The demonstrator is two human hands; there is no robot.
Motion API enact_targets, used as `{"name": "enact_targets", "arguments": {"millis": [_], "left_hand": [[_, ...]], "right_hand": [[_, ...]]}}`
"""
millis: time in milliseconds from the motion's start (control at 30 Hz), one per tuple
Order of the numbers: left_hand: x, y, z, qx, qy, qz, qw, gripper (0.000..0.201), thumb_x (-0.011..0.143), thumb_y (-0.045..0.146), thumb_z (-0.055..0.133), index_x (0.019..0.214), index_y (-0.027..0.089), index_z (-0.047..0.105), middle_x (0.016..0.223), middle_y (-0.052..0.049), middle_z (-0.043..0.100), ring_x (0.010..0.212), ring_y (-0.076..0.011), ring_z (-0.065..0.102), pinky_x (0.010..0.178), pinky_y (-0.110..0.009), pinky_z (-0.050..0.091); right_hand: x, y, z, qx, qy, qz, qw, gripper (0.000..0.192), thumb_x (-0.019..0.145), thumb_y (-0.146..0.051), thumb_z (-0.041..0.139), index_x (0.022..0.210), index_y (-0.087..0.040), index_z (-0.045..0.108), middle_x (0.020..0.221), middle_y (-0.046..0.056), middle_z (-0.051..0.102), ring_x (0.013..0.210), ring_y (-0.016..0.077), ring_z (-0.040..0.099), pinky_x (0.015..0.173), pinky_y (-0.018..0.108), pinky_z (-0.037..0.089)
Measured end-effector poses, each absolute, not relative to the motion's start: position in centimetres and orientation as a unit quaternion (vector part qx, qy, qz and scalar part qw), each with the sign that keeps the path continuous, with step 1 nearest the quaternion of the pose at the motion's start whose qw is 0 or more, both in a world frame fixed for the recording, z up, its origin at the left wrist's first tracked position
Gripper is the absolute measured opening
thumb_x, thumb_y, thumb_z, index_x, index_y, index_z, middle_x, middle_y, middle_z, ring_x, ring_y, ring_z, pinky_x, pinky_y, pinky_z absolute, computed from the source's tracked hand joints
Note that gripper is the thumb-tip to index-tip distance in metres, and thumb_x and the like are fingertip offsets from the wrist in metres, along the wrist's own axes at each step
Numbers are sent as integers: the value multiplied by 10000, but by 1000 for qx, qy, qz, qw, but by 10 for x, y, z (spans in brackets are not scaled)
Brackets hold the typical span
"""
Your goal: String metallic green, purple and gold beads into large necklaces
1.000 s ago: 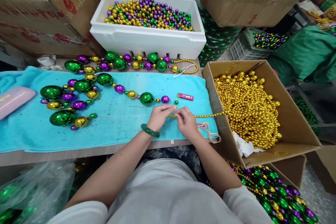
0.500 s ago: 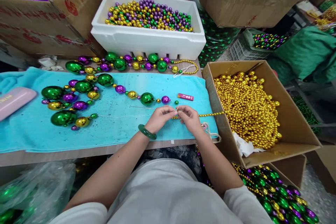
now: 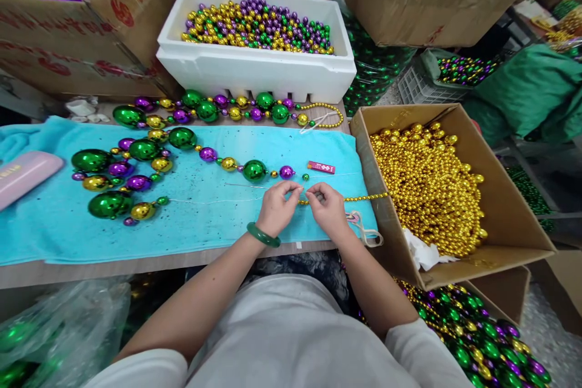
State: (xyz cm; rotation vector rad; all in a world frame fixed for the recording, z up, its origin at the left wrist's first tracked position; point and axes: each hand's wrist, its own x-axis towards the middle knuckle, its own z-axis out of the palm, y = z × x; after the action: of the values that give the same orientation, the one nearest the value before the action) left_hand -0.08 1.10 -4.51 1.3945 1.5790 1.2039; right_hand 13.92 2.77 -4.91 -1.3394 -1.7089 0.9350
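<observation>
My left hand (image 3: 278,206), with a green bangle on its wrist, and my right hand (image 3: 328,209) meet over the turquoise towel (image 3: 59,230). Both pinch the end of a thin gold bead strand (image 3: 359,198) that runs right into the cardboard box of gold beads (image 3: 427,188). A clear thread (image 3: 209,200) lies on the towel to the left of my fingers. Just beyond them ends a strung chain of large green, gold and purple balls (image 3: 136,163).
A white foam box (image 3: 254,70) of mixed small beads stands at the back. A second ball chain (image 3: 227,108) lies before it. A small red packet (image 3: 321,167) and a pink case (image 3: 25,173) rest on the towel. Cartons surround the table.
My hands stay in place with small finger movements on the gold strand. The left wrist has shifted slightly right and down.
</observation>
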Motion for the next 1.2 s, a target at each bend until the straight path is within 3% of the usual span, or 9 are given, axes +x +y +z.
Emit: {"name": "enact_targets", "arguments": {"millis": [167, 267, 433, 600, 867, 1067, 1200], "left_hand": [[-10, 16, -47, 611, 571, 431, 338, 116, 813, 216, 564, 730, 190, 642, 826, -36, 649, 850, -194, 575, 819, -333, 426], [-12, 17, -47, 642, 535, 431, 339, 113, 819, 224, 574, 733, 194, 641, 867, -38, 636, 891, -197, 569, 856, -352, 422], [-10, 15, -42, 643, 496, 472, 342, 125, 848, 246, 570, 769, 194, 651, 843, -32, 620, 858, -175, 576, 835, -334, 440], [-12, 15, -35, 688, 446, 483, 306, 122, 854, 226, 571, 765, 195, 650, 831, -29, 627, 845, -166, 581, 817, -324, 443], [-12, 11, -37, 725, 470, 487, 125, 131, 855, 181, 549, 801, 204, 666, 800, -34, 645, 819, -178, 553, 801, -353, 432], [-5, 10, -39, 650, 528, 511, 195, 102, 826, 224, 588, 744, 197, 642, 795, -27, 639, 831, -178, 580, 828, -355, 441], [-5, 12, -40, 558, 557, 544, 287, 109, 799, 252, 607, 715, 194, 644, 810, -29, 630, 837, -174, 587, 835, -342, 447]], "right_hand": [[153, 35, -38, -386, -792, 270, 387, 230, 875, -161, 475, 983, -224, 668, 929, 62, 602, 861, 174, 576, 745, 301, 472], [156, 43, -34, -352, -803, 293, 381, 211, 883, -178, 499, 953, -232, 690, 944, 63, 588, 862, 170, 574, 746, 308, 481], [156, 50, -39, -360, -700, 439, 434, 89, 815, -257, 629, 756, -205, 670, 775, 24, 600, 723, 149, 554, 646, 287, 466], [152, 48, -53, -370, -505, 647, 435, 164, 724, -341, 709, 737, -195, 635, 705, -18, 573, 501, 82, 450, 439, 224, 366], [138, 36, -57, -363, -386, 746, 403, 240, 623, -348, 768, 703, -177, 621, 571, -30, 545, 500, 84, 460, 426, 193, 342], [139, 35, -60, -388, -426, 715, 395, 179, 662, -328, 715, 698, -180, 620, 588, -25, 534, 507, 96, 456, 424, 207, 338], [140, 28, -53, -455, -568, 492, 478, 87, 789, -274, 602, 772, -194, 632, 725, 17, 580, 634, 135, 528, 511, 247, 415]]}}
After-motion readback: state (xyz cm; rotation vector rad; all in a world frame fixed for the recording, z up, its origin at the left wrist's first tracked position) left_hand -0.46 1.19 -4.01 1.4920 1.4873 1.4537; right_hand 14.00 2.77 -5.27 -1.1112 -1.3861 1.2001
